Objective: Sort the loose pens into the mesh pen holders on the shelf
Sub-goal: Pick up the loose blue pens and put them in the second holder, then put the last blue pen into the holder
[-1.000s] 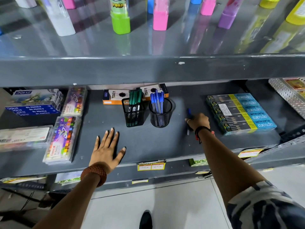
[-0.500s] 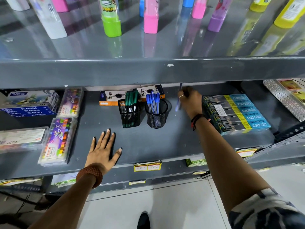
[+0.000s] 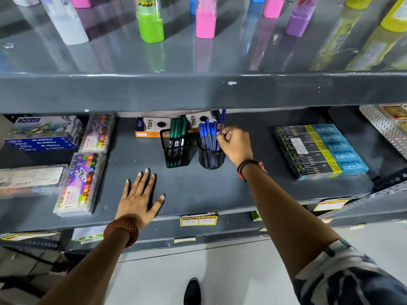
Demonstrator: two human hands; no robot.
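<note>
Two black mesh pen holders stand mid-shelf. The square holder (image 3: 176,154) on the left is filled with green pens (image 3: 178,128). The round holder (image 3: 211,159) on the right is filled with several blue pens (image 3: 206,133). My right hand (image 3: 235,143) pinches one blue pen (image 3: 222,119) upright, its lower end going down into the round holder at its right rim. My left hand (image 3: 141,194) lies flat and open on the grey shelf (image 3: 198,190), in front of the square holder, holding nothing.
Orange pen boxes (image 3: 152,127) stand behind the holders. Oil pastel packs (image 3: 78,183) and boxes (image 3: 41,133) lie on the left, a stack of pencil boxes (image 3: 319,150) on the right. The upper shelf lip (image 3: 198,91) overhangs close above. Price tags (image 3: 199,220) hang on the front edge.
My right hand picked a blue pen off the shelf right of the holders, lifted it, and moved it left over the round holder. My left hand stayed flat.
</note>
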